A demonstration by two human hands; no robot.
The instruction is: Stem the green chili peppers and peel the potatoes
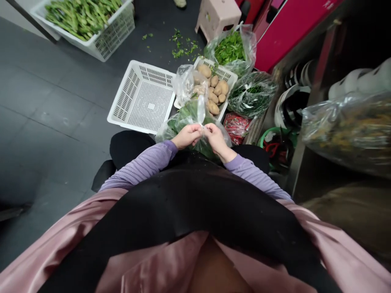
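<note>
Left to right: a crate of green stalks far back, an empty white basket, then your left hand and right hand, both pinched shut on the twisted neck of the bag of greens resting at your knees. Beyond lie a basket of potatoes, two more bags of greens and a bag of red chillies. Step in hand, as judged: working the knot at the bag's mouth; your next move calls for small fingertip pulls, not tearing the thin plastic.

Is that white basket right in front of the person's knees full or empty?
Empty: the white basket shows only its bare mesh bottom, nothing inside.
</note>
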